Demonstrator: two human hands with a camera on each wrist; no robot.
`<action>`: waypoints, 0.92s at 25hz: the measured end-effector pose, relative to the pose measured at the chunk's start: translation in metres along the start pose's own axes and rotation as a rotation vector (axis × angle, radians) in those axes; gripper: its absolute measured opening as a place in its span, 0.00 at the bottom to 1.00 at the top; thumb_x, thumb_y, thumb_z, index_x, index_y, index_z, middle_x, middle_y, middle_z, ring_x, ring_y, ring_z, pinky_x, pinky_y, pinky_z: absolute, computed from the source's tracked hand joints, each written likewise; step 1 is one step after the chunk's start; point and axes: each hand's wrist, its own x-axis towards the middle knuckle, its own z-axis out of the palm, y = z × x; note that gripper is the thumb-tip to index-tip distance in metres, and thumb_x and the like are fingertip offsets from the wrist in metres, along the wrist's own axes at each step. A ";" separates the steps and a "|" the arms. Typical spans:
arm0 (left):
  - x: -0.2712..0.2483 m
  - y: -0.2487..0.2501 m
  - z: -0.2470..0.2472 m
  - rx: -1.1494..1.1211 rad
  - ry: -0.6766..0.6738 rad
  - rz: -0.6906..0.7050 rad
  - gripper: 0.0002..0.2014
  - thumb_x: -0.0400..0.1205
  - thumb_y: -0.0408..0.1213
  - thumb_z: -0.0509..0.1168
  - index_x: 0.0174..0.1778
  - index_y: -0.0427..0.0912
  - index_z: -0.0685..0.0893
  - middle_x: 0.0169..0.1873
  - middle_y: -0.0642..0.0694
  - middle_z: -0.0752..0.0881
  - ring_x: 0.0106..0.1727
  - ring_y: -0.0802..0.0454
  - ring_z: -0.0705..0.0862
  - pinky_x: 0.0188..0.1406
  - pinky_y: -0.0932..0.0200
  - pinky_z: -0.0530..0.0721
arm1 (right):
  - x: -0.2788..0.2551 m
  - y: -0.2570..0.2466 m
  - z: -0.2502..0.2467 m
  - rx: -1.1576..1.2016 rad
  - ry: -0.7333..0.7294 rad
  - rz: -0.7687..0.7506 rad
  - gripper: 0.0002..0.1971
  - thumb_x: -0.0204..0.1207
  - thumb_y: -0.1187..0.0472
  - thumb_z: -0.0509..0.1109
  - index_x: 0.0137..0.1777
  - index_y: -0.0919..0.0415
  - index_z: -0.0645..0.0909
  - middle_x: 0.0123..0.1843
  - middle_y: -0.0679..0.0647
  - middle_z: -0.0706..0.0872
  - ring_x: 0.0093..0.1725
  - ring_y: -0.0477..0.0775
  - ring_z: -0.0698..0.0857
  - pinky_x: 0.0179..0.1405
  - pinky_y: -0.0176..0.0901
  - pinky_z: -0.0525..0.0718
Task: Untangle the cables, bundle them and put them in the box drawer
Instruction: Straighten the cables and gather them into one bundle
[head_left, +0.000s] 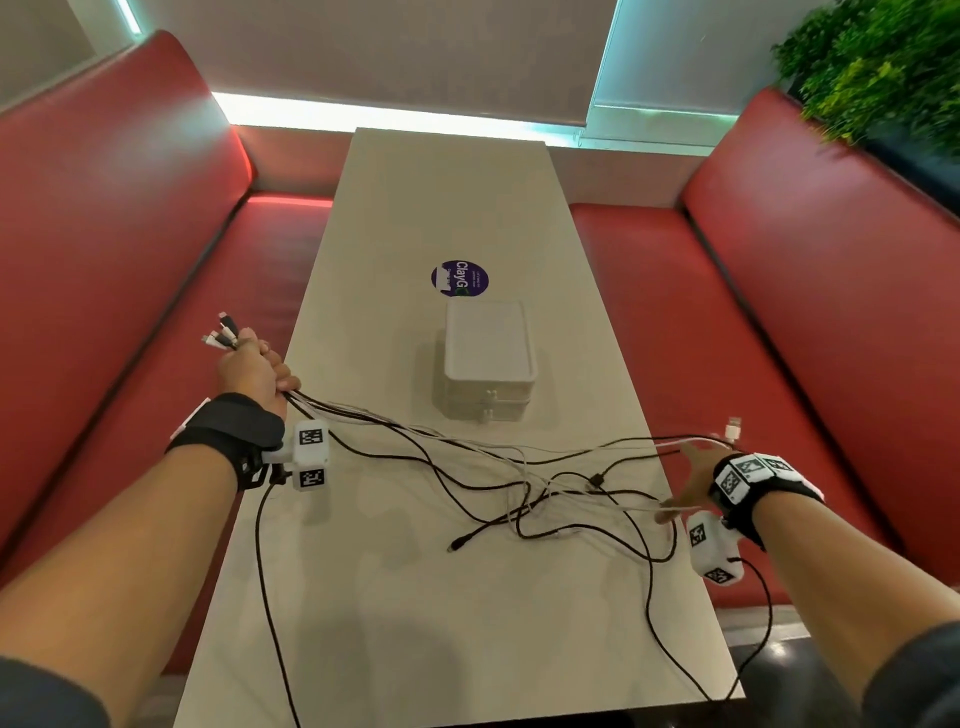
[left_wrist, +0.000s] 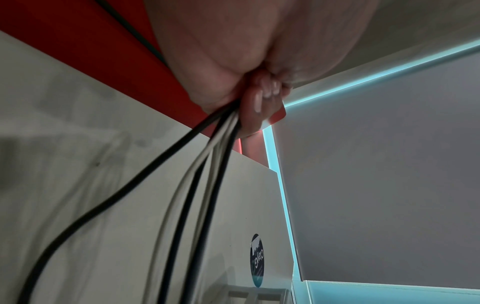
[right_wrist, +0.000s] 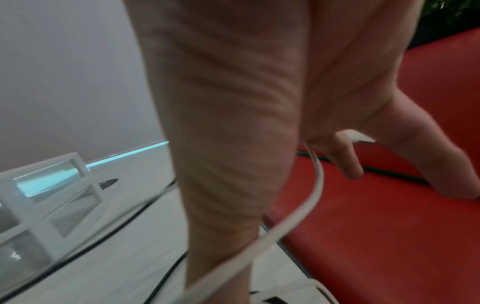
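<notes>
My left hand (head_left: 255, 366) is raised over the table's left edge and grips several black and white cables, their plugs (head_left: 223, 335) sticking out above the fist. The left wrist view shows the fingers (left_wrist: 257, 102) curled round that bunch (left_wrist: 200, 170). The cables (head_left: 519, 483) trail right across the table in a loose tangle. My right hand (head_left: 693, 475) hovers at the right edge with fingers spread, one finger (right_wrist: 348, 162) hooked on a white cable (right_wrist: 315, 185) whose USB plug (head_left: 733, 428) pokes up behind it. The white drawer box (head_left: 488, 364) stands mid-table, drawers closed.
The long pale table (head_left: 415, 634) runs between two red benches (head_left: 130, 260). A round purple sticker (head_left: 456, 278) lies behind the box. One loose black plug (head_left: 457, 545) rests near the middle, and a black cable (head_left: 654, 623) loops toward the near right corner. A plant (head_left: 878, 67) stands at far right.
</notes>
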 end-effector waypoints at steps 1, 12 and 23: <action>-0.001 0.000 0.002 0.002 -0.006 -0.001 0.22 0.90 0.50 0.52 0.30 0.48 0.69 0.16 0.55 0.60 0.14 0.58 0.56 0.13 0.67 0.56 | 0.001 -0.004 -0.002 0.025 -0.024 -0.011 0.62 0.48 0.29 0.83 0.84 0.47 0.62 0.80 0.53 0.74 0.73 0.59 0.80 0.64 0.50 0.85; 0.003 0.006 -0.009 -0.014 0.044 0.013 0.22 0.90 0.49 0.51 0.29 0.49 0.68 0.18 0.54 0.59 0.17 0.56 0.54 0.15 0.65 0.55 | -0.004 0.028 0.012 0.184 -0.128 -0.067 0.35 0.80 0.72 0.62 0.83 0.44 0.65 0.73 0.62 0.79 0.56 0.59 0.88 0.29 0.32 0.81; -0.002 0.007 -0.015 0.031 0.215 -0.068 0.21 0.86 0.47 0.56 0.25 0.49 0.66 0.19 0.54 0.61 0.16 0.55 0.56 0.16 0.62 0.53 | 0.005 0.053 0.026 0.454 -0.087 -0.056 0.30 0.75 0.58 0.75 0.78 0.41 0.75 0.50 0.46 0.83 0.33 0.43 0.82 0.25 0.30 0.77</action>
